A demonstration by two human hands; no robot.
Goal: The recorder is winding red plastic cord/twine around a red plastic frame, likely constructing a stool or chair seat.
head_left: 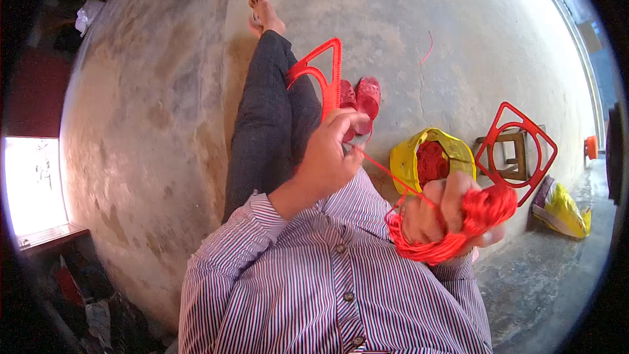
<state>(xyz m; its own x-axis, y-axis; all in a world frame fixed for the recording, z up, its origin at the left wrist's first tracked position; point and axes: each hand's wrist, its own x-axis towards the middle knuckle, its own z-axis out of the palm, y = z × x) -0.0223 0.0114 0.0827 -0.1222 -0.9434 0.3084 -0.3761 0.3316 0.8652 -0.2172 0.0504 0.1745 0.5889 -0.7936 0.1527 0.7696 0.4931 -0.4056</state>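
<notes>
My left hand (331, 157) is closed round the lower part of a red frame (333, 85), which has straight outer edges and a curved inner band. The rest of that frame stands up beyond my fingers, over my legs; its gripped end is hidden. In my right hand (445, 206) is a thick hank of red cord (488, 210), with loops hanging below the fingers. One thin red strand (386, 169) runs taut between the two hands. Just beyond my right hand is a yellow bag (403, 165), open at the top, with red cord (432, 160) inside.
Another red frame (549, 146), squarish with a ring inside, leans against a small wooden stool (521, 157) at the right. Near it lies a yellow and purple sack (569, 206). Red slippers (369, 95) rest on the concrete floor (164, 78) beside my outstretched legs (262, 118).
</notes>
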